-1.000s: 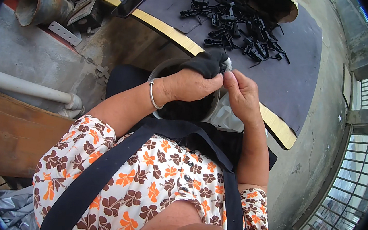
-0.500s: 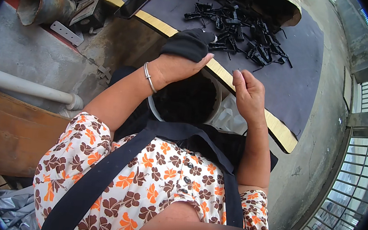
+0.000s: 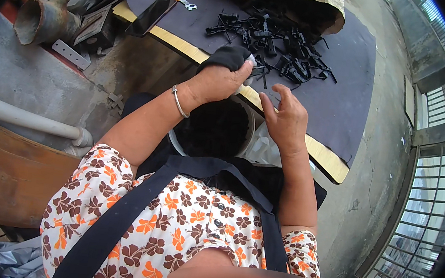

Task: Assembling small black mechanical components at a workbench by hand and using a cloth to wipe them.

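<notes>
Left hand: my left hand (image 3: 219, 80) is closed around a black cloth (image 3: 227, 57), with a bit of white showing at my fingertips, at the near edge of the board.
Right hand: my right hand (image 3: 286, 118) is empty, fingers loosely spread, just beside the left and not touching it.
Parts: a heap of small black parts (image 3: 276, 44) lies on the dark mat (image 3: 348, 81), just beyond both hands.
Bucket: a round bucket (image 3: 215, 130) of dark pieces sits under my wrists, in my lap.
Bracelet: a metal bangle (image 3: 179, 102) rings my left wrist.

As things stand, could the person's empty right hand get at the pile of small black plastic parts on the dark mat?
Probably yes: the right hand hovers open at the board's edge, with only bare mat between it and the black parts.
</notes>
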Demonstrator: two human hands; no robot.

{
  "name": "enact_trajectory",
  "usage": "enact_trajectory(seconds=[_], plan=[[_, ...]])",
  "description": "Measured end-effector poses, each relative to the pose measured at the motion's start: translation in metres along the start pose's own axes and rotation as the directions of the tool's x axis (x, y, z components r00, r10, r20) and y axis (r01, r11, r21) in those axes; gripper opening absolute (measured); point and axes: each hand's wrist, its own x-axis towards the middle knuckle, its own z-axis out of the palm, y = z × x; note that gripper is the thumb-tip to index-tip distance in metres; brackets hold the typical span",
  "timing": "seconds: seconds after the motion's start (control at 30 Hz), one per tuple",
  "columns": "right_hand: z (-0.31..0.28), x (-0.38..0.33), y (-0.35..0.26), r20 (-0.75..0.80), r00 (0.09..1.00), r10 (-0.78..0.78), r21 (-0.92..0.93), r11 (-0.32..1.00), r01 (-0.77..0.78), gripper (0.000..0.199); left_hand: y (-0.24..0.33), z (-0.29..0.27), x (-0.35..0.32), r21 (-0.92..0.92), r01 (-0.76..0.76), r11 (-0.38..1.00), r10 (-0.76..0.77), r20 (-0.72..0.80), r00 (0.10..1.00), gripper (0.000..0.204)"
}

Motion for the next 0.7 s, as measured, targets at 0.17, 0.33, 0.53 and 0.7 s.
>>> enact_trajectory(seconds=[0.17, 0.33, 0.53, 0.7], plan=[[0.005, 0.0, 0.002, -0.016, 1.0, 0.019, 0.12, 0.993, -0.017, 0.012, 0.014, 0.001, -0.005, -0.166, 0.1, 0.981, -0.09, 0.068, 0.994, 0.029], [-0.007, -0.003, -0.011, 0.061, 0.993, 0.097, 0.333, 0.936, -0.112, 0.008, 0.017, 0.003, -0.009, -0.08, -0.118, 0.99, 0.117, -0.014, 0.993, 0.026], [-0.006, -0.006, -0.007, -0.114, 0.986, -0.125, 0.155, 0.978, 0.142, 0.009, 0.021, -0.001, -0.012, -0.074, 0.003, 0.997, 0.003, 0.082, 0.997, 0.019], [-0.007, -0.004, -0.012, 0.281, 0.836, 0.471, 0.703, 0.492, -0.514, 0.022, 0.035, 0.0, -0.023, -0.434, 0.123, 0.893, -0.075, 0.127, 0.989, 0.033]])
